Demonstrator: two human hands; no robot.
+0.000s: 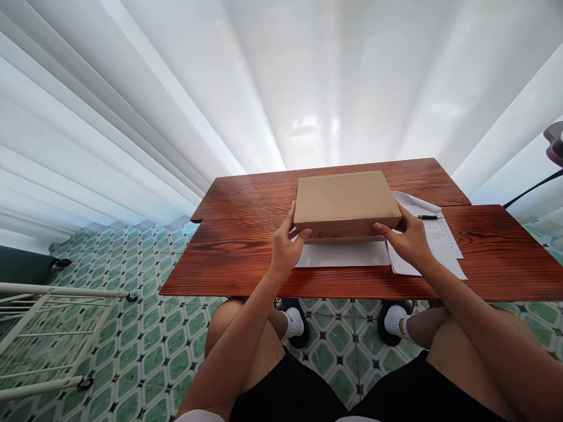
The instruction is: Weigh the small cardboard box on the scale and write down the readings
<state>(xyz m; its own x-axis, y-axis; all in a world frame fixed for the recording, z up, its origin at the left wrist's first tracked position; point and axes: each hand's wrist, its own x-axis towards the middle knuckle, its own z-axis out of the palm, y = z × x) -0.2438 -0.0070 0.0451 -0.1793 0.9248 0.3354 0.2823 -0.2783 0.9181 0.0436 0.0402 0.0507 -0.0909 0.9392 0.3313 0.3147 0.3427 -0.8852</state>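
Note:
A flat brown cardboard box (344, 201) sits on a reddish wooden table (246, 234), its near edge over a white sheet (338, 255). My left hand (287, 245) grips the box's near left corner, thumb on the front face. My right hand (407, 237) grips the near right corner, fingers along the side. Both hands hold the box from the front.
Printed white papers (442, 240) lie to the right of the box, with a black pen (427, 217) on them. White curtains hang behind the table. A white metal rack (48, 334) stands at the left on the green tiled floor. A dark cable (532, 189) runs at the far right.

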